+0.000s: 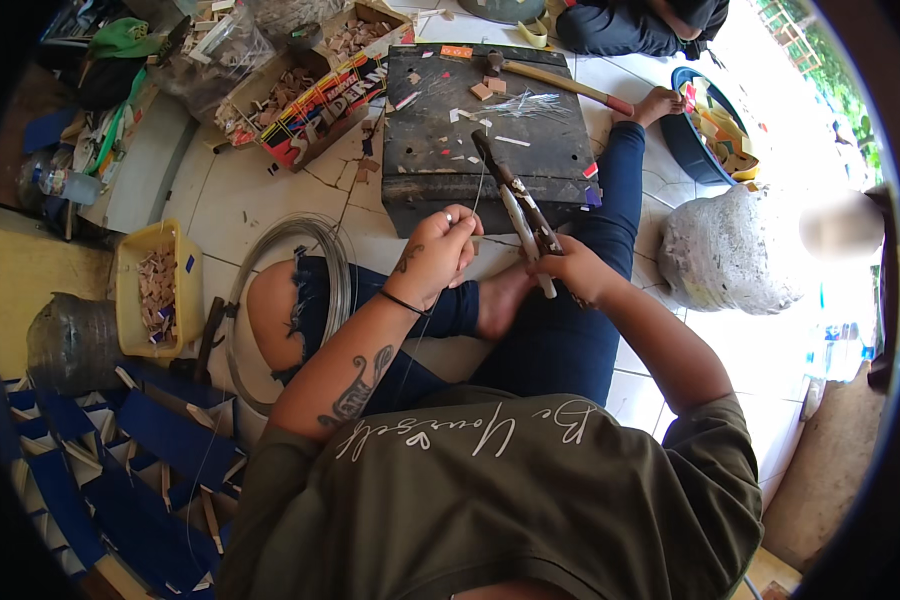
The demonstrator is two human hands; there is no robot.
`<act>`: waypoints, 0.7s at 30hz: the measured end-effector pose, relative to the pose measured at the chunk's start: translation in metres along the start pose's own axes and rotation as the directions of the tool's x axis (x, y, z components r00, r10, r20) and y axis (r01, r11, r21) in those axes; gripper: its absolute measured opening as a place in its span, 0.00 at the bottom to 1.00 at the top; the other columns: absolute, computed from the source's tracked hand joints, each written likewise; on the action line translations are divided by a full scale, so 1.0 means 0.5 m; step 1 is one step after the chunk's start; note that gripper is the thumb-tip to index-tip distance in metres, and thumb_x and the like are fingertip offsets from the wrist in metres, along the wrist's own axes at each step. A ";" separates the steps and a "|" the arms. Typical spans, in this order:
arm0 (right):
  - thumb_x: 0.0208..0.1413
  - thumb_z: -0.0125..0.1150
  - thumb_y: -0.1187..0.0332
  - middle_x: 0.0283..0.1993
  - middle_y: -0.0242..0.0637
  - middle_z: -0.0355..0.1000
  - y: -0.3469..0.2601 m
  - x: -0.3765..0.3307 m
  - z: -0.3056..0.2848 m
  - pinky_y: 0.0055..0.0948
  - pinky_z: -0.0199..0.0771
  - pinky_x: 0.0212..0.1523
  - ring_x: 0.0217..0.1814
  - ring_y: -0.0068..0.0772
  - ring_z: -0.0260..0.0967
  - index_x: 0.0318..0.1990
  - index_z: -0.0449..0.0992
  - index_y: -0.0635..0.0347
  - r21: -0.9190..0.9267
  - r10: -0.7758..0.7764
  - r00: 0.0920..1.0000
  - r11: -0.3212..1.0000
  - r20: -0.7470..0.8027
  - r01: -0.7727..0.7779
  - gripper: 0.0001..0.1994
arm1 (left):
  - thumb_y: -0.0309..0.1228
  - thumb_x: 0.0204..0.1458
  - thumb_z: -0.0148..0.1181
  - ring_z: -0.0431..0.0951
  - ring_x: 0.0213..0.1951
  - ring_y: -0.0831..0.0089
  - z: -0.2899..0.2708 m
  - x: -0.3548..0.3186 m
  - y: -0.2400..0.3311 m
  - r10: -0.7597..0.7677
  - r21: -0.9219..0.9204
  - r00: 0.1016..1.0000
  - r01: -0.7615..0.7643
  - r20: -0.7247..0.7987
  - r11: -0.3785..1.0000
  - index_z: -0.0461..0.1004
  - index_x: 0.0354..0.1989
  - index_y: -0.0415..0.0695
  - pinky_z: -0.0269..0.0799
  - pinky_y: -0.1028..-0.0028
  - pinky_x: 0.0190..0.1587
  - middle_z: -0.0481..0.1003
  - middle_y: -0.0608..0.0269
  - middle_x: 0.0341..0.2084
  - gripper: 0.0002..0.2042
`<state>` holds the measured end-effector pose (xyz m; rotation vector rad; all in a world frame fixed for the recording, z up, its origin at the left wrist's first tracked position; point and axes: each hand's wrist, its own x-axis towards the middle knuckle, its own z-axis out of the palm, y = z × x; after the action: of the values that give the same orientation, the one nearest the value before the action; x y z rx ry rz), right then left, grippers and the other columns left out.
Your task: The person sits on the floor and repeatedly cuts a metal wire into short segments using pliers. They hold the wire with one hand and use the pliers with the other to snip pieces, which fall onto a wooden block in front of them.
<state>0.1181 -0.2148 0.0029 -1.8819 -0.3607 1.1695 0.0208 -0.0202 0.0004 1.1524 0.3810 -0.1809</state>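
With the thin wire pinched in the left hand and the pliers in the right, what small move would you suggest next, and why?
Probably bring the pliers onto the wire: the left hand holds it taut and upright, while the right hand has the jaws just beside it, apparently not yet gripping.

Colourful printed cardboard box (315, 105) lies upper left of dark slab (485, 125).

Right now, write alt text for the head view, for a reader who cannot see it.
A person seated on a white tiled floor pinches a thin metal wire in the left hand and grips long metal pliers in the right hand, over a dark, scuffed metal slab. A coil of wire lies beside the left knee.
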 end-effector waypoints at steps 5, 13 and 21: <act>0.43 0.55 0.71 0.27 0.36 0.68 0.003 0.005 0.001 0.25 0.66 0.33 0.30 0.27 0.66 0.34 0.68 0.65 0.072 0.001 1.000 0.997 -0.025 0.001 0.10 | 0.32 0.59 0.40 0.50 0.09 0.85 -0.012 0.013 -0.010 -0.040 -0.050 0.999 0.040 0.002 0.998 0.64 0.32 0.42 0.49 0.82 0.11 0.55 0.73 0.09 0.08; 0.44 0.53 0.71 0.26 0.41 0.67 0.013 0.016 -0.006 0.30 0.66 0.33 0.30 0.35 0.66 0.38 0.67 0.64 -0.432 -0.248 0.941 0.892 -0.228 0.131 0.12 | 0.32 0.59 0.40 0.50 0.09 0.84 -0.008 0.022 -0.009 -0.042 -0.058 0.999 0.043 0.022 0.997 0.64 0.32 0.43 0.49 0.82 0.12 0.55 0.73 0.09 0.09; 0.38 0.46 0.78 0.47 0.41 0.67 -0.010 -0.015 -0.041 0.27 0.64 0.50 0.50 0.31 0.65 0.60 0.56 0.64 0.152 -0.159 0.978 0.979 0.136 0.138 0.33 | 0.32 0.59 0.41 0.51 0.11 0.85 -0.021 0.024 0.013 -0.027 -0.086 1.000 0.027 0.010 0.996 0.64 0.32 0.43 0.49 0.82 0.12 0.58 0.71 0.10 0.08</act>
<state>0.1321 -0.2273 0.0149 -1.6217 -0.4792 1.2033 0.0318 -0.0073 -0.0020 1.0612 0.3931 -0.1915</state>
